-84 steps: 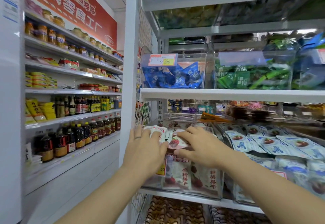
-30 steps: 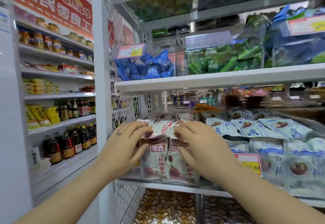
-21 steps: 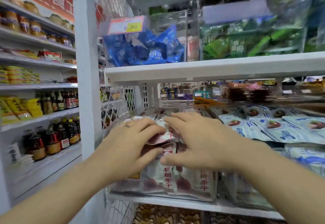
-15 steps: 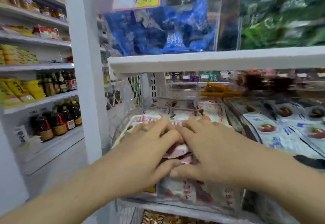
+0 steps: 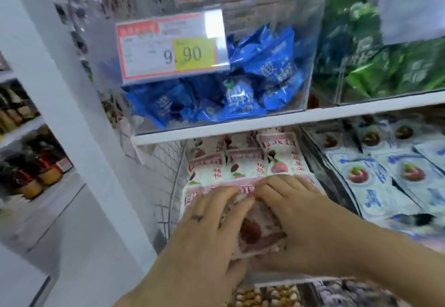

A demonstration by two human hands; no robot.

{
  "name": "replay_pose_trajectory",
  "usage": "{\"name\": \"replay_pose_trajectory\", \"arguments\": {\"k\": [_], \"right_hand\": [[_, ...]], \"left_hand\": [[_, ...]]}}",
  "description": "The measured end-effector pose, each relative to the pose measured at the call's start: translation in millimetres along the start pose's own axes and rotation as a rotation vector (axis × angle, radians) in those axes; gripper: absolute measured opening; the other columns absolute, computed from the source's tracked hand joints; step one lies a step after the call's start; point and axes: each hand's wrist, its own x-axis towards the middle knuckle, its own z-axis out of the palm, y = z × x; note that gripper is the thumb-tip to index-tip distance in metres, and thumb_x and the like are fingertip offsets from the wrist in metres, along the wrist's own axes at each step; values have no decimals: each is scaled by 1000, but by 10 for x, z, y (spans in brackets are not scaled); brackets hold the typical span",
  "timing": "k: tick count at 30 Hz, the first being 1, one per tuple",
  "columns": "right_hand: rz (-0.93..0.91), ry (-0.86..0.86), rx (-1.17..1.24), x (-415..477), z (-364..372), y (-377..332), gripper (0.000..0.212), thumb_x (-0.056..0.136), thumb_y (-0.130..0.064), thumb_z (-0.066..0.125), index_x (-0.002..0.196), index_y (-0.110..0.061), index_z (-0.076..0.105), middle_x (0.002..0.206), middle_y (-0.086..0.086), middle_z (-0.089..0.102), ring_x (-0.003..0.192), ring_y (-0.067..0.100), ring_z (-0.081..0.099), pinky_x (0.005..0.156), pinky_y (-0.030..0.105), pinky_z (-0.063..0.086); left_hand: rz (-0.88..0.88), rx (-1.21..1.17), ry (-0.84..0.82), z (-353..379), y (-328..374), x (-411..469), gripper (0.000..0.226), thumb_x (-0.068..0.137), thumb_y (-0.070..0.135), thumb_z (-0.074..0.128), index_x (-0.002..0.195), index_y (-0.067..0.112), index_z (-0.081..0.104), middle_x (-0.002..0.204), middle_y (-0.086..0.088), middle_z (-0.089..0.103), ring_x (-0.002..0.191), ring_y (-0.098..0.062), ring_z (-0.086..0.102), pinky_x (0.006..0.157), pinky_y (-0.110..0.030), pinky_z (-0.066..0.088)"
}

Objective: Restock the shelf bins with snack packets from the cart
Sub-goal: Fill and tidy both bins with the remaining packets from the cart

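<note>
Head view: left hand and right hand, earlier spread across the stack, now meet fingertip to fingertip, fingers curled and clamped on the front red-and-white snack packets; packets sit in the shelf bin below the blue packets; rows behind lie flat; judged: bin nearly filled, final packets being seated.

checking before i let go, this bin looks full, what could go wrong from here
1. The left hand and right hand grip the front packet at the very front of the stack; let go there, it may slide out forward.
2. The red-and-white packets behind lie in tight rows, so pushing harder could crumple them or tip one over onto the blue-and-white packets alongside.
</note>
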Motion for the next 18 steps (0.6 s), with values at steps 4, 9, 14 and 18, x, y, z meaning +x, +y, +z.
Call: {"name": "replay_pose_trajectory", "arguments": {"k": [4,9,14,18], "right_hand": [[83,-31,-31,-18,-154,-154,106,67,-96,23,155,-43,-3,163,-19,-5,151,9,-4,125,43,-1],[66,-49,-161,-23,83,-218,94,88,-83,8,152,-22,39,155,1,43,142,27,40,112,56,37],[136,1,-115,-89,312,-304,83,99,-70,9,152,-14,39,152,7,47,140,31,42,112,59,35],[140,-32,42,-54,72,-305,86,87,-72,5,160,-28,0,167,-8,4,152,10,0,125,41,1]], "left_hand": [[-56,70,-129,-119,-47,-131,90,79,74,38,148,17,36,152,-14,45,139,-33,37,106,-53,44],[-62,-22,-252,-221,8,-153,79,97,67,27,158,33,-10,166,-4,-12,154,-31,-2,124,-50,16],[-58,-17,-242,-56,34,-175,68,93,56,31,152,22,28,152,-19,44,136,-42,46,105,-59,45],[-38,7,-201,-53,11,-166,69,94,58,30,150,19,43,152,-17,45,139,-41,44,106,-60,43]]}}
